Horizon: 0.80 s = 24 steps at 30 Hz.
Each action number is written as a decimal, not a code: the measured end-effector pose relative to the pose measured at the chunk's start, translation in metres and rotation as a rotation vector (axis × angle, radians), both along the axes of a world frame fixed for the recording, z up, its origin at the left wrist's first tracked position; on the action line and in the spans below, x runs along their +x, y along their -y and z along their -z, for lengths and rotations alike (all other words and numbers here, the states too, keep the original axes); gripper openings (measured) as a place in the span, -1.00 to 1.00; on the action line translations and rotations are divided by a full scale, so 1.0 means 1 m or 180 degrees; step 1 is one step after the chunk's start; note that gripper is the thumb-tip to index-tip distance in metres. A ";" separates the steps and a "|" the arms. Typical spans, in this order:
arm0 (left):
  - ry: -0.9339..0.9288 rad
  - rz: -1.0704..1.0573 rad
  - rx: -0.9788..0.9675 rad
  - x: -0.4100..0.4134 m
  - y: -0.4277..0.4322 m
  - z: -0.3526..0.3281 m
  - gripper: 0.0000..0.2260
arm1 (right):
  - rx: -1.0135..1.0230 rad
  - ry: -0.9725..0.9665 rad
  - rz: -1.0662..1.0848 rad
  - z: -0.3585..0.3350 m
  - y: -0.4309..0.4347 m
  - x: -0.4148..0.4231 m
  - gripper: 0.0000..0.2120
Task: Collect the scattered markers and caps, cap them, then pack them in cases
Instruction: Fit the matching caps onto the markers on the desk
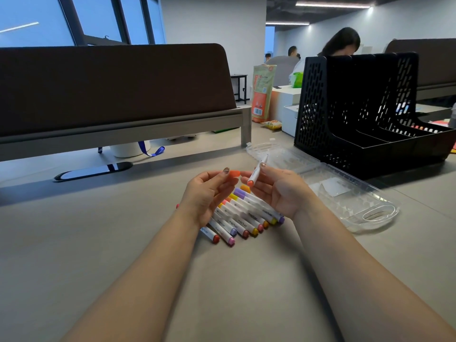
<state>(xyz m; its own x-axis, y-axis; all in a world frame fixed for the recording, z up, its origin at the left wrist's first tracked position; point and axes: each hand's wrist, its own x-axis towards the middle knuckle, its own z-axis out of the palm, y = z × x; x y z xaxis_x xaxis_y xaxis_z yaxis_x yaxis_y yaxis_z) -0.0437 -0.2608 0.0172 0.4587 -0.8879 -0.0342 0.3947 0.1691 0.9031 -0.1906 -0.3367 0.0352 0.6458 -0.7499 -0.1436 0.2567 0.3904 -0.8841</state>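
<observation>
Fingers of the left hand [208, 191] pinch a small orange plastic cap [234, 173]; the right hand [278, 191] grips a white orange-tipped marker [256, 170] (both above the grey surface [98, 243]).

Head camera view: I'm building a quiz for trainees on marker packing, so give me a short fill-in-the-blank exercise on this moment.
1. The left hand pinches a loose ____ cap.
2. The right hand holds a white marker whose near end is ____.
3. The clear plastic case lies ____ on the table.
4. The row of capped markers lies ____ the hands.

Missing words: orange; orange; open; below
</observation>
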 end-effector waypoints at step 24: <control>-0.0469 -0.0373 -0.0319 0.010 -0.001 -0.001 -0.81 | -0.2103 -0.1299 0.0602 0.009 -0.001 0.003 -0.96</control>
